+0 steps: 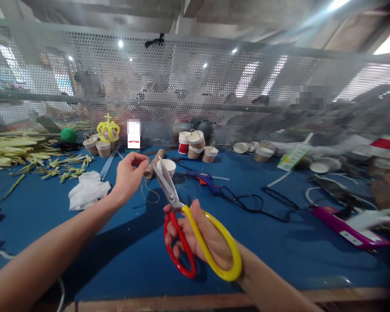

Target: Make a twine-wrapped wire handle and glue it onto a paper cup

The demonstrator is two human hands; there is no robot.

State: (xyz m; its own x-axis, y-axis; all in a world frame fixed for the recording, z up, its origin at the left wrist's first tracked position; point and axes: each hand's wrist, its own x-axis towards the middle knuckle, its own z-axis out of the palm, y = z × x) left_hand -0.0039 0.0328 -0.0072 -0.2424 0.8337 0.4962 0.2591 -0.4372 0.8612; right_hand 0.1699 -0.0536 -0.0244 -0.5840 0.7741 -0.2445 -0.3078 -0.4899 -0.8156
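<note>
My right hand (211, 237) grips large scissors (171, 196) with one red and one yellow handle. Their blades point up and away, slightly parted, near the fingertips of my left hand (130, 174). Thumb and fingers of that left hand are pinched on a thin twine (158, 200), whose loose end curls down toward the table. Whether the twine lies between the blades I cannot tell. Just behind the blades are a roll of brown twine (160, 154) and a white cup (169, 166), both partly hidden.
Around lie a white cloth (88, 191), a blue glue gun (205, 181) with black cord, a lit phone (134, 135), a yellow crown-shaped piece (108, 130), small pots (195, 151) and pale plant strips (16, 151). At right, a purple power strip (333, 223) lies near another person's hand (386, 193).
</note>
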